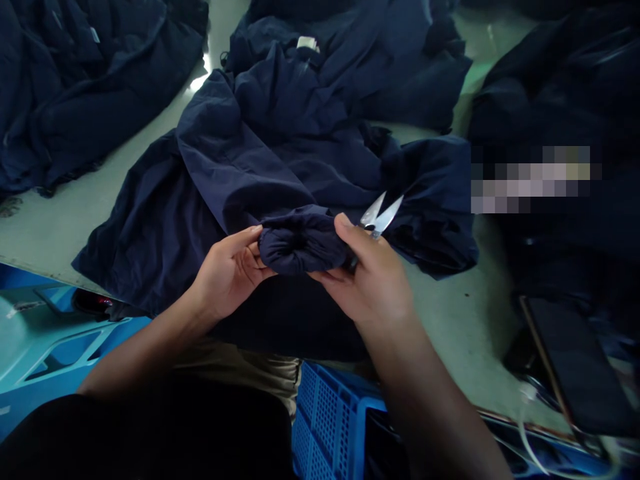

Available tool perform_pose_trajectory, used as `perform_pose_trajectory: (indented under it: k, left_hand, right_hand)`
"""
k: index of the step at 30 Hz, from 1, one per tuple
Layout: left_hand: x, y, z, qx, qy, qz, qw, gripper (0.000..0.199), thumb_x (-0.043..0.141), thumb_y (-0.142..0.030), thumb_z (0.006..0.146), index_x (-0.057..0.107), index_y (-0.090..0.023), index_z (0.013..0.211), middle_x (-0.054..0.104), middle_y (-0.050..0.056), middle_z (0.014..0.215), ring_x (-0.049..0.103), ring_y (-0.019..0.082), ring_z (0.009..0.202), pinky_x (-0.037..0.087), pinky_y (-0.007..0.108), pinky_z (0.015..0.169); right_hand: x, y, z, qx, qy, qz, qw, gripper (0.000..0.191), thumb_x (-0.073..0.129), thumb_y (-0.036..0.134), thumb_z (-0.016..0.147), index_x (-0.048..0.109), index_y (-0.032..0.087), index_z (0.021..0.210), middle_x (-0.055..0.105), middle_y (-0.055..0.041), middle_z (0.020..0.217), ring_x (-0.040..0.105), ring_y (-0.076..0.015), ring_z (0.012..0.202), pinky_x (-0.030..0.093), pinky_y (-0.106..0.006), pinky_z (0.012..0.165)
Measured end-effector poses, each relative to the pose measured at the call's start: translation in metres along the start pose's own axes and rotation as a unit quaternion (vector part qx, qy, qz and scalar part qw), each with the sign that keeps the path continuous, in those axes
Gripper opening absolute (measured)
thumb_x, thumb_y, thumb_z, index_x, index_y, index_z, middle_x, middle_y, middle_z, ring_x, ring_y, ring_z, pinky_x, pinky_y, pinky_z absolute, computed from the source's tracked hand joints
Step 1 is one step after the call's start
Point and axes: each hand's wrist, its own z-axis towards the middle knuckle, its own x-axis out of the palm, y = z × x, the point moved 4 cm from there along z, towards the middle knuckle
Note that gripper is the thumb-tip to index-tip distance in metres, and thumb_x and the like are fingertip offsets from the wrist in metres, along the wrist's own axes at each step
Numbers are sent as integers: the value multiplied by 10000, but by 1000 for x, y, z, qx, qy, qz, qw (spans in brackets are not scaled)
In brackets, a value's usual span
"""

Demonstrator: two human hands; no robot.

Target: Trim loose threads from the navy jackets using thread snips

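A dark navy garment [260, 153] lies rumpled on the table in front of me. Its gathered, elastic-looking cuff [303, 245] faces me, lifted between both hands. My left hand [227, 270] pinches the cuff's left side, thumb on top and fingers beneath. On the opposite side, my right hand [377, 277] grips the cuff in the same way. Small metal scissors [384, 217] are tucked in the right hand, their blades apart and pointing up and away; the handle is mostly hidden by the hand.
More navy garments lie at the far left [90, 87], the back [350, 60] and the right [550, 100] of the pale table [445, 313]. A phone [580, 367] with a white cable stands near the right edge. Blue plastic crates [330, 420] are below the table's front edge.
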Motion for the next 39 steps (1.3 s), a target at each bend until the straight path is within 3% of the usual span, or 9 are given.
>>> perform_pose_trajectory:
  k: [9,15,22,28,33,36,39]
  left_hand:
    - [-9,-1,2,-1,-17,-19,1000,413,435,-222,1070,789,-63,929,820,114,887,791,191,841,630,303,848]
    - [-12,-1,2,1,-7,-22,1000,390,451,-224,1062,790,-67,950,818,120,902,787,189,851,636,299,841]
    - [-13,-3,1,0,-18,-4,1000,324,515,-234,1025,791,-71,985,817,114,938,787,195,891,644,315,876]
    - [-5,-3,-8,47,12,73,996,179,691,-258,930,755,-131,822,748,37,782,728,152,760,602,264,769]
    - [-1,1,-15,58,41,174,982,222,851,-345,834,754,-145,837,713,13,779,682,113,738,558,234,757]
    - [-3,2,-16,16,65,182,981,294,907,-363,760,721,-137,728,661,-2,690,629,96,649,516,231,673]
    - [-5,0,-16,-16,81,156,984,375,938,-397,687,676,-141,605,586,-23,558,536,77,517,478,245,588]
  right_hand:
    - [11,3,-3,-43,137,-1,990,417,660,469,990,602,199,678,238,114,455,168,-47,380,278,-256,453]
    - [14,6,-5,-37,165,-13,986,392,627,506,989,657,192,755,310,98,506,198,-60,403,286,-282,461]
    - [14,6,-5,-36,143,-7,989,382,678,497,956,667,188,732,332,97,528,203,-43,391,295,-282,463]
    - [8,0,-5,58,43,-28,997,463,852,517,806,558,199,641,326,116,486,177,-21,387,264,-230,410]
    - [7,-6,-5,107,1,-73,992,448,952,461,688,596,192,645,449,76,534,359,-51,420,280,-211,375]
    - [5,-3,-6,89,-2,-83,993,385,969,442,653,673,200,699,520,49,590,467,-81,490,356,-223,419]
    - [1,5,-8,42,17,-72,996,339,944,439,686,686,219,670,505,42,605,445,-85,501,368,-247,447]
